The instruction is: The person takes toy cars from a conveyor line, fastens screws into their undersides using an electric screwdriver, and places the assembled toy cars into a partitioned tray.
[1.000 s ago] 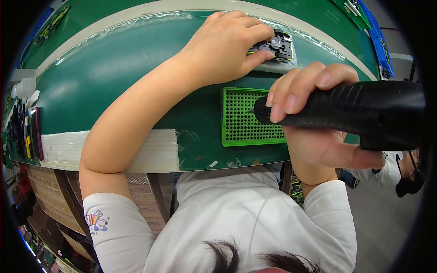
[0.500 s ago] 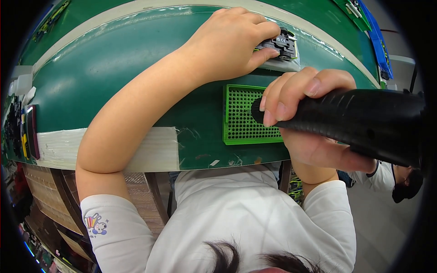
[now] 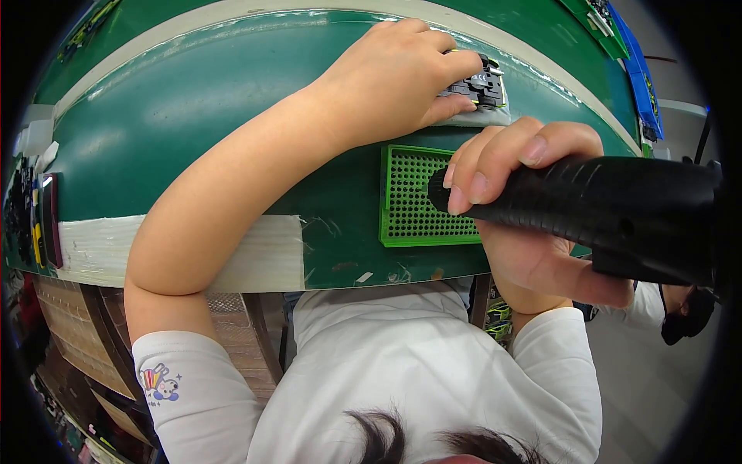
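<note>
At the far side of the bench, my left hand (image 3: 402, 73) grips a toy car (image 3: 485, 81) between thumb and fingers. The car lies with its black underside and wheels up, on a pale pad (image 3: 483, 117). Part of the car is hidden by my fingers. My right hand (image 3: 525, 166) is wrapped round a black electric screwdriver (image 3: 618, 205), held up over the right part of a green perforated screw tray (image 3: 382, 197). The driver's tip is not visible. The right end of the tray is hidden behind my right hand.
The bench has a green mat (image 3: 193, 139) with a pale taped strip (image 3: 263, 259) at its near left. A dark red-edged case (image 3: 51, 220) and yellow tool (image 3: 36, 243) lie far left. Blue bins (image 3: 645, 85) stand far right. Another person (image 3: 653, 309) is at right.
My left hand and the toy car have shifted very slightly in the picture. The screwdriver's rear end sits a touch lower. Both grips stay the same.
</note>
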Available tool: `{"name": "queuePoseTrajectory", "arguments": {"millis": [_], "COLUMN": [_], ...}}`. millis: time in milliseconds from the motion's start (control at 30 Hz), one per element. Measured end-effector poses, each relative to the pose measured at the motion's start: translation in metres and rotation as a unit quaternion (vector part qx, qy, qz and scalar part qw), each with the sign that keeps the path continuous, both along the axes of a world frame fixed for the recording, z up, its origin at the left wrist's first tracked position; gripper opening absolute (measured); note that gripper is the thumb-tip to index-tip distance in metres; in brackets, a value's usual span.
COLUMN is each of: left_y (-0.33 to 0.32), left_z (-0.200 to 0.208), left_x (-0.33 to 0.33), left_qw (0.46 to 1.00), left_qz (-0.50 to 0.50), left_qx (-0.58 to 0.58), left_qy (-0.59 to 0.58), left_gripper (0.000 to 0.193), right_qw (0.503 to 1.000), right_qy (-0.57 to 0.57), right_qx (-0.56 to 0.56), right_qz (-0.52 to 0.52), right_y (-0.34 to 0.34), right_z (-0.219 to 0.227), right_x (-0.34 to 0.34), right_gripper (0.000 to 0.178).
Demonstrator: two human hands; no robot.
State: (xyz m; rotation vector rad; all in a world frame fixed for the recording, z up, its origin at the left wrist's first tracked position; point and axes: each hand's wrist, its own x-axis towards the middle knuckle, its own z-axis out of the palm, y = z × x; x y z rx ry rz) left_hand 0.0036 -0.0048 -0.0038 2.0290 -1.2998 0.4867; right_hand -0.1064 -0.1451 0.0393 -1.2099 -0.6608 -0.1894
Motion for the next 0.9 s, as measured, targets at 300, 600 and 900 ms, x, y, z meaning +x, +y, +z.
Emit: {"name": "queuePoseTrajectory", "arguments": {"millis": [300,600,900], "left_y": [-0.001,0.001,0.000], "left_z": [0.004,0.011,0.016], "left_x": [-0.001,-0.007,-0.007], "left_qw": [0.999,0.999,0.999], "left_qz": [-0.017,-0.002,0.004], "left_qx": [0.001,0.018,0.032], "left_qy": [0.037,0.048,0.041], "left_gripper": [0.032,0.031,0.033], "right_qw": [1.000,0.992,0.979], "right_qy": [-0.010,-0.095,-0.136], "right_qx": [-0.015,-0.075,-0.106], "right_qz": [-0.009,0.031,0.104], "right_y": [-0.012,-0.071,-0.114], "right_z": [0.019,0.066,0.046], "right_x": [0.005,0.059,0.103], "right_gripper": [0.103,0.103,0.110]}}
